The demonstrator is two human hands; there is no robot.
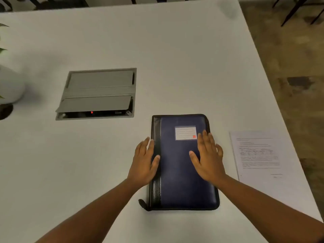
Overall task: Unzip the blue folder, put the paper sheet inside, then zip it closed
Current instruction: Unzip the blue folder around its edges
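The blue folder lies flat and zipped on the white table, its black spine to the left and a white label near the top. The zipper pull sticks out at its near left corner. My left hand rests flat against the spine edge, fingers apart, thumb on the cover. My right hand lies flat on the cover's right half, fingers spread, holding nothing. The printed paper sheet lies on the table to the right of the folder.
A grey cable hatch is set into the table to the upper left, its front flap raised. A white plant pot stands at the far left edge. The table's right edge runs diagonally just beyond the paper.
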